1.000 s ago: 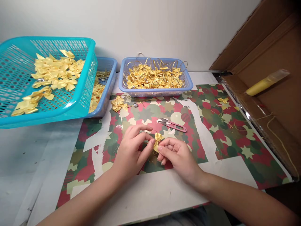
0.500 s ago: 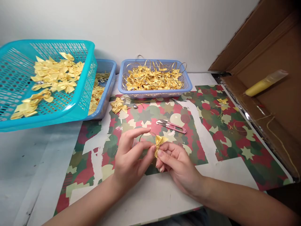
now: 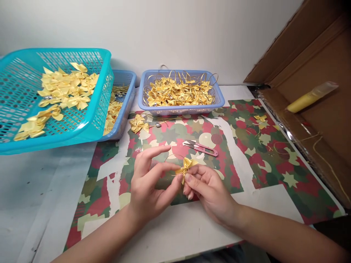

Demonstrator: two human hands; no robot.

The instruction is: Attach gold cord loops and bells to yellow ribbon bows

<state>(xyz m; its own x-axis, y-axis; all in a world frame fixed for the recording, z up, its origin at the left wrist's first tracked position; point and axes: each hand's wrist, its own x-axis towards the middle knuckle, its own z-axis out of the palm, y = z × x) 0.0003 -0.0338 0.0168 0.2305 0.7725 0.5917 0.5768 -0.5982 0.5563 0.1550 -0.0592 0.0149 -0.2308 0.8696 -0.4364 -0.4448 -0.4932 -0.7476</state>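
A yellow satin ribbon bow [image 3: 187,163] with a thin gold cord is held low over the patterned sheet. My right hand [image 3: 204,186] pinches its lower right part between thumb and bent fingers. At the bow's left edge, the thumb and a fingertip of my left hand [image 3: 149,182] close on it near the cord, while the index finger stretches out above. A loop of cord [image 3: 172,156] rises behind these fingers. Just beyond my hands lie pink-handled thread snips [image 3: 201,148]. Farther back, another yellow bow [image 3: 139,124] rests beside a small silver bell-like piece [image 3: 158,125].
A turquoise basket [image 3: 95,120] with yellow bows sits at left, overlapping a blue basket [image 3: 124,113]. Another blue basket [image 3: 182,108] at the back holds corded bows. At right stand cardboard [image 3: 309,62] and a yellow tube [image 3: 304,102]; a small bow [image 3: 260,118] lies nearby.
My left thumb and fingertip have spread slightly and shifted toward the bow's left edge, so more of the bow shows. The cord loop sits lower. My right hand keeps its pinch.
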